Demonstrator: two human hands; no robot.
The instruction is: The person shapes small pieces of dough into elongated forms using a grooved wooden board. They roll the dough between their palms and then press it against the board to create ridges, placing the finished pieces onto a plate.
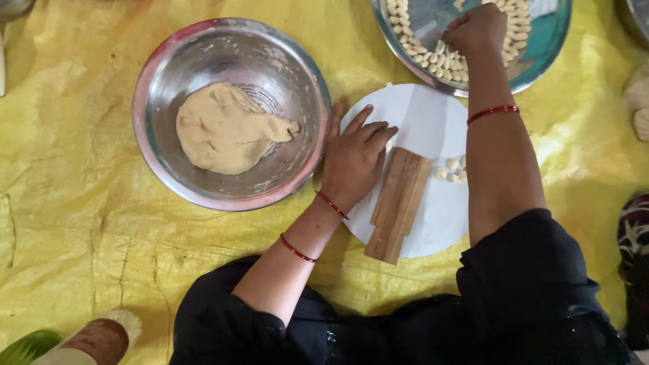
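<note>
dough pieces (451,170), small and pale, on white board (433,122); left hand (355,159) flat open, right hand (476,30) fisted over tray (541,47)

Single head-worn view, looking steeply down, close over yellow sheet (81,169), no second view

One steel bowl (162,74), one dough lump (223,128), one round white board (433,122), one wooden block (399,203), one tray (547,40).
</note>
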